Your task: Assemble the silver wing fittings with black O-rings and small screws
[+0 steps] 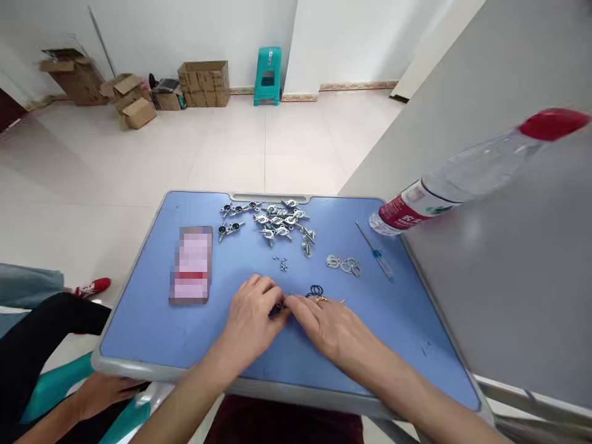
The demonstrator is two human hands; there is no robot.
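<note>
My left hand point(256, 310) is closed around a small dark metal fitting point(276, 309) low over the blue table. The fingertips of my right hand point(333, 323) meet it from the other side, bent and pressed together; what they pinch is hidden. Black rubber rings point(316, 290) lie just beyond my right fingers. Farther up are tiny metal bits point(283, 265) and flat metal washers point(345, 264). Behind them sits a pile of silvery metal fittings with threaded stems point(280, 221). To its left are several similar fittings with black centres point(231, 229).
A phone point(191, 265) with a blurred screen lies left on the blue table point(148, 327). At right are a screwdriver point(375, 253) and a tall water bottle point(416, 203) beside a grey panel. Another person's hand point(104, 394) is below the table's left edge.
</note>
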